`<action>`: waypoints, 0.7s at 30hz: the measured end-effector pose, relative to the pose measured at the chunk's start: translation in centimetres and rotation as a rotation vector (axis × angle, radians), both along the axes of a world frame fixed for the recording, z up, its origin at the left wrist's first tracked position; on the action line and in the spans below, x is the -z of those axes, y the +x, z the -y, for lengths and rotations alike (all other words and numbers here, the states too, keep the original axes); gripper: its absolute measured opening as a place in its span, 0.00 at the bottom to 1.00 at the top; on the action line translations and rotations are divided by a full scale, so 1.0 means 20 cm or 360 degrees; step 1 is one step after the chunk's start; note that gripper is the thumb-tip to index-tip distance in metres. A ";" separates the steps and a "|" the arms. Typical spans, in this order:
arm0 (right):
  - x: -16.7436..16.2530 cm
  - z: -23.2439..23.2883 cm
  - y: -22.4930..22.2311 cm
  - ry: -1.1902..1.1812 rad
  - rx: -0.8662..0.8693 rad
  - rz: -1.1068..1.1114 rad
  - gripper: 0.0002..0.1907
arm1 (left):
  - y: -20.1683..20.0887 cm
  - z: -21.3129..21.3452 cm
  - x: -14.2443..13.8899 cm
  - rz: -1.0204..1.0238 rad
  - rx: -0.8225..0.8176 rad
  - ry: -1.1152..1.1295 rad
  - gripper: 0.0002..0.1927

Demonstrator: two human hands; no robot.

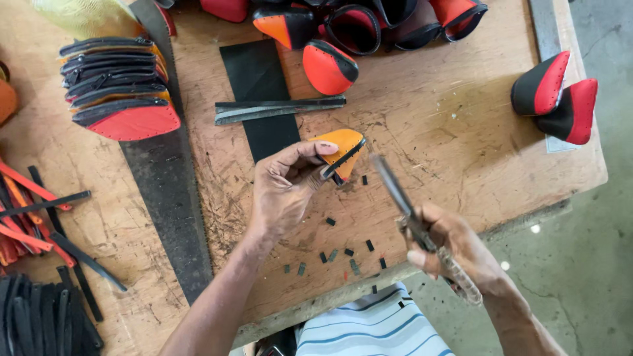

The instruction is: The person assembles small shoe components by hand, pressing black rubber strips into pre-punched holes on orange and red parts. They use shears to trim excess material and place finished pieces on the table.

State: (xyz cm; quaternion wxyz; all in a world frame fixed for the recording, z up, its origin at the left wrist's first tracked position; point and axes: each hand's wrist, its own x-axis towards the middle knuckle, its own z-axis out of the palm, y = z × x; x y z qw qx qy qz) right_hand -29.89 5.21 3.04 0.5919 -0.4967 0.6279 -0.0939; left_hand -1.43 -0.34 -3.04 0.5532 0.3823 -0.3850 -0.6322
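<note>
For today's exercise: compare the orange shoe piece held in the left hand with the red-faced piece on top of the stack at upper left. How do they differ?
The orange shoe piece is orange with black edging; the red-faced piece is red with a black rim.
The orange shoe piece is pinched in the left hand above the wooden bench; the red-faced piece rests on a stack.
The red-faced piece looks larger.
Both are curved, black-trimmed shapes.

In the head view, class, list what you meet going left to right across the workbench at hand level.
Black and red strips → saw blade → left hand → orange piece with black trim → scissors → right hand.
</note>
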 end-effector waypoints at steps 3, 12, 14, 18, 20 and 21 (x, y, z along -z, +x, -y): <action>0.00 0.00 0.04 -0.0123 -0.0338 -0.0082 0.22 | 0.02 0.01 -0.01 -0.0026 0.0020 0.0069 0.17; 0.01 0.02 0.09 -0.0112 -0.0341 -0.0194 0.22 | 0.03 0.01 -0.04 -0.0054 0.0101 0.0110 0.17; 0.01 0.02 0.09 -0.0102 -0.0349 -0.0173 0.21 | 0.03 0.01 -0.05 -0.0013 0.0107 0.0130 0.17; 0.01 0.02 0.09 -0.0091 -0.0312 -0.0181 0.19 | 0.04 0.01 -0.07 0.0088 0.0102 0.0149 0.17; 0.01 0.03 0.09 -0.0082 -0.0302 -0.0200 0.19 | 0.04 0.01 -0.07 0.0023 0.0120 0.0155 0.17; 0.01 0.03 0.10 -0.0094 -0.0301 -0.0185 0.19 | 0.04 0.01 -0.08 -0.0010 0.0129 0.0154 0.17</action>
